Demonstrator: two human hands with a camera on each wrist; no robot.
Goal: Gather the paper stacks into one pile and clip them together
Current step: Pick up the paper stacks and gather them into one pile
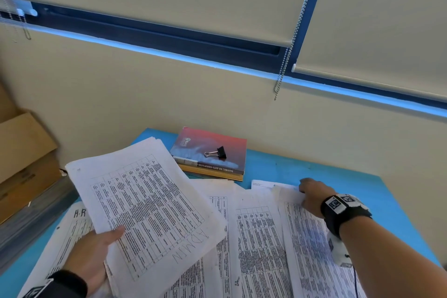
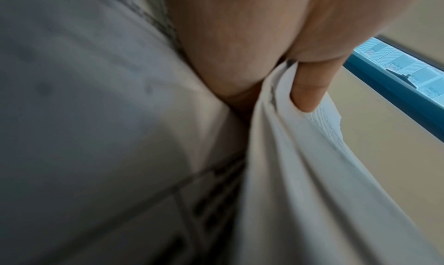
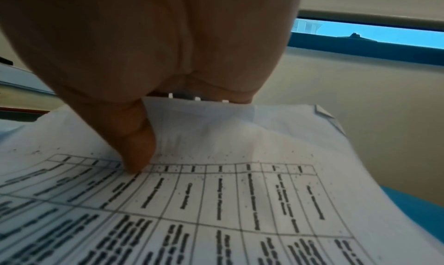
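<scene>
Gathering looks barely begun: white printed paper stacks (image 1: 256,237) lie fanned over the blue table (image 1: 362,176). The left hand (image 1: 89,256) grips the sheaf marked ADMIN (image 1: 145,201), thumb on top. The right hand (image 1: 312,197) pinches the rightmost stack's far edge. The black binder clip (image 1: 219,152) sits unused beyond both hands' fingertips, on a red book (image 1: 212,145).

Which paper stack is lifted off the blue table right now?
The white stack handwritten ADMIN, held up by the left hand; the others lie flat.

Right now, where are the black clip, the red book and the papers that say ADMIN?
black clip (image 1: 221,152), head view, on its black body.
red book (image 1: 219,140), head view, on its cover.
ADMIN papers (image 1: 145,201), head view, on the top sheet's middle.
</scene>
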